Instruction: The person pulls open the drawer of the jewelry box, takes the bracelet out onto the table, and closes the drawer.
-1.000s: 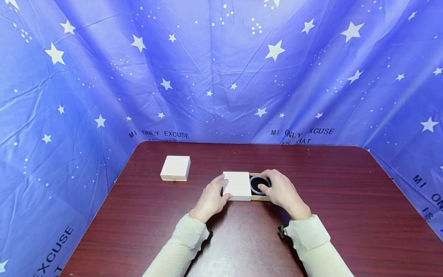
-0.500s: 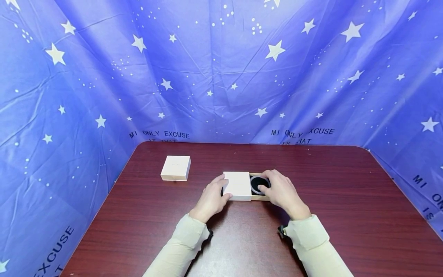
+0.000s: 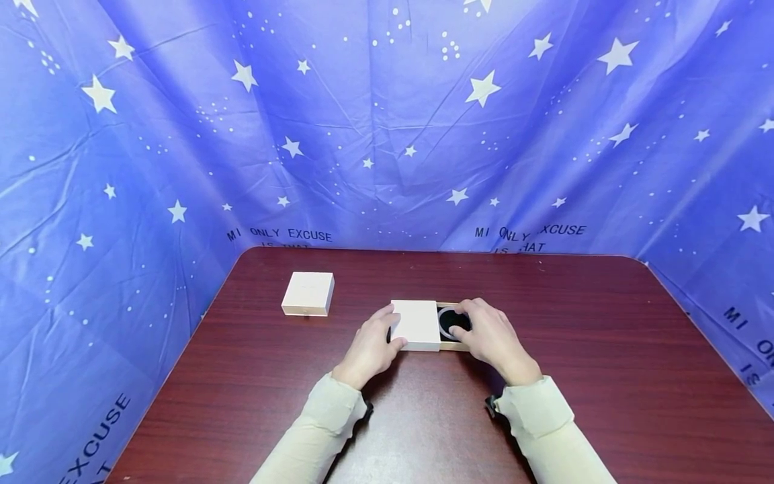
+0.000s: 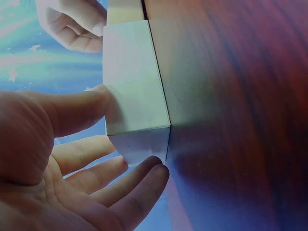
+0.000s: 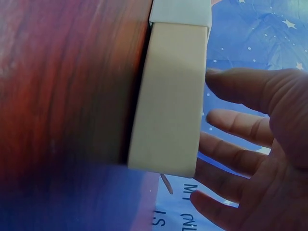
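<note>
In the head view, a white sleeve box [image 3: 415, 326] lies on the table with its tan drawer [image 3: 452, 347] pulled out to the right. My left hand [image 3: 370, 343] grips the sleeve's left end, thumb on the near side and fingers toward the far side. A grey ring like a bangle [image 3: 443, 323] sits in the drawer around a black middle. Over it my right hand [image 3: 491, 334] reaches with thumb and fingers. In the right wrist view the drawer's outer wall [image 5: 168, 101] hides the ring, so whether the hand pinches it is unclear.
A second white box [image 3: 308, 293], closed, lies farther back at the left. Below the drawer's end a small ribbon tab [image 5: 166, 184] hangs in the right wrist view. A blue star-patterned cloth [image 3: 387, 128] surrounds the dark red table [image 3: 580, 316].
My right hand has shifted very slightly left, covering a little more of the ring and drawer. My left hand keeps its hold on the sleeve.
</note>
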`<action>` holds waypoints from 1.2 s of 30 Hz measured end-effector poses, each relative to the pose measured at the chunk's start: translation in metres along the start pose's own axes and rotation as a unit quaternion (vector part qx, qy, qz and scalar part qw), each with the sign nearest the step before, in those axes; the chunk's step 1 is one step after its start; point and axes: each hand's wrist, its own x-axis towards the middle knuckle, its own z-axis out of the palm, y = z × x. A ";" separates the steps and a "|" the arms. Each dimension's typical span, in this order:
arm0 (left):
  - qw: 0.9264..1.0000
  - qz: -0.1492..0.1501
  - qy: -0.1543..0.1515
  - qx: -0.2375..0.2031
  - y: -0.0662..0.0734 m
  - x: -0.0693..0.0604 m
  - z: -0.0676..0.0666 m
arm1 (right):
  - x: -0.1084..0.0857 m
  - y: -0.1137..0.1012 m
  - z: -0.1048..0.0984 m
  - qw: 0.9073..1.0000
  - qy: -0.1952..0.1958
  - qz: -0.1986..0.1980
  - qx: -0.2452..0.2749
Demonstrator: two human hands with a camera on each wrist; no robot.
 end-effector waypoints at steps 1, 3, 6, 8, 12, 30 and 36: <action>1.000 0.001 0.001 0.000 0.000 0.000 0.000 | 0.000 -0.001 0.001 1.000 -0.002 0.001 -0.001; 1.000 0.002 0.002 0.001 -0.001 0.000 0.000 | 0.000 -0.002 0.002 1.000 -0.007 0.001 -0.004; 1.000 0.007 0.004 0.002 -0.001 0.000 0.000 | 0.000 -0.005 0.003 1.000 -0.013 -0.004 -0.012; 1.000 0.007 0.005 0.002 -0.001 0.000 0.000 | 0.000 -0.006 0.003 1.000 -0.016 -0.009 -0.019; 1.000 0.009 0.006 0.004 -0.001 0.000 0.001 | 0.000 -0.006 0.004 0.999 -0.014 -0.012 -0.029; 1.000 0.004 0.005 -0.001 0.000 0.000 0.001 | 0.002 -0.005 0.010 0.998 -0.004 -0.011 -0.056; 1.000 0.003 0.005 0.004 -0.001 0.000 0.001 | 0.002 -0.005 0.011 0.998 -0.010 -0.005 -0.064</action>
